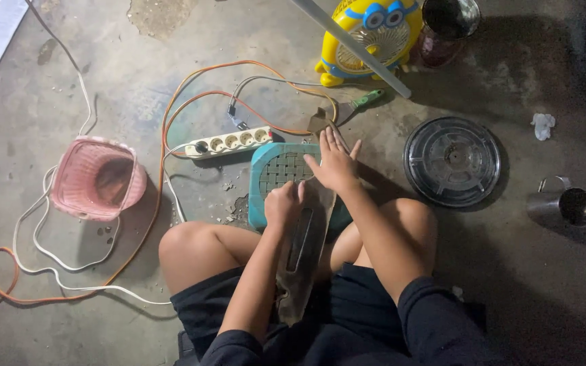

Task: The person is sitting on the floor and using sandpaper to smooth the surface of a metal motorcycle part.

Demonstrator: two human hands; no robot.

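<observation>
I sit on a concrete floor with a long, flat, translucent brownish panel (301, 254) lying from my lap onto a small teal woven stool (269, 169). My left hand (283, 203) is closed around the panel's left edge near its far end. My right hand (334, 161) lies flat with fingers spread on the panel's far end, over the stool. A long slot runs down the panel's middle. What is under my right palm is hidden.
A white power strip (228, 142) with orange and white cables lies beyond the stool. A pink basket (96, 177) sits left. A yellow toy fan (367, 37), a green-handled scraper (347, 108), a round clear cover (452, 161), and a metal cup (568, 203) lie ahead and right.
</observation>
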